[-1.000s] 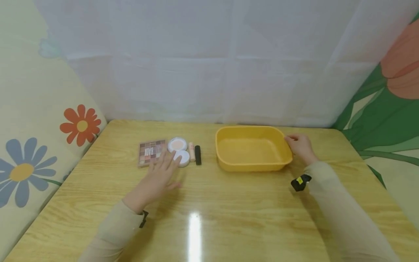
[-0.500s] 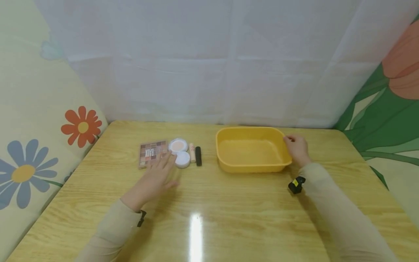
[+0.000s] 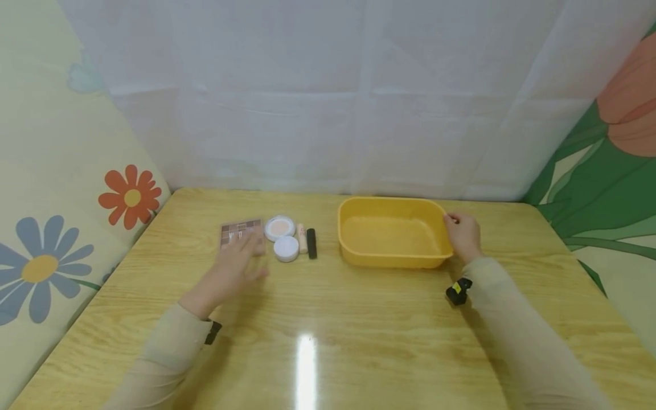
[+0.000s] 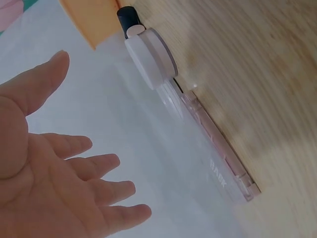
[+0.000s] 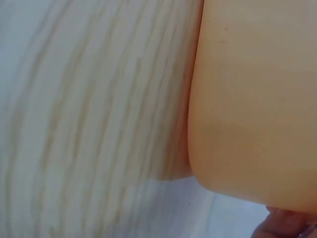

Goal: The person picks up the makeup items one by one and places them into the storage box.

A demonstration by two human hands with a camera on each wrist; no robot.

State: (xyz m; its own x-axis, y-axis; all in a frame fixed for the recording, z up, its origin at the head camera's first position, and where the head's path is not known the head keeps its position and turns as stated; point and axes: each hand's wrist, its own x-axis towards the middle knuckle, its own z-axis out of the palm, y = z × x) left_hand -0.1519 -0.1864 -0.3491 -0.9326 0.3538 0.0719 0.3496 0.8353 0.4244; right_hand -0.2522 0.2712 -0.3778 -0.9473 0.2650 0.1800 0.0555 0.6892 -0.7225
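My left hand (image 3: 228,276) hovers with fingers spread in front of an eyeshadow palette (image 3: 241,229), its fingertips overlapping the palette's near side in the head view. In the left wrist view the palm (image 4: 64,178) holds nothing and stays apart from the palette's pink edge (image 4: 223,148). Right of the palette lie a round compact with a beige centre (image 3: 279,228), a round white case (image 3: 286,249), a pale pink tube (image 3: 302,238) and a black tube (image 3: 312,244). At the yellow basin's (image 3: 394,262) right end, my right hand (image 3: 463,236) grips the rim; some fingers are hidden.
The wood-grain table (image 3: 359,319) bears a bright light reflection near its front. A white cloth (image 3: 328,114) hangs along the back edge. Flower-patterned cloths (image 3: 46,171) flank both sides.
My left hand has drawn back to the left, away from the round cases, uncovering them. The right hand and the basin's right end have shifted slightly left, the hand still on the rim.
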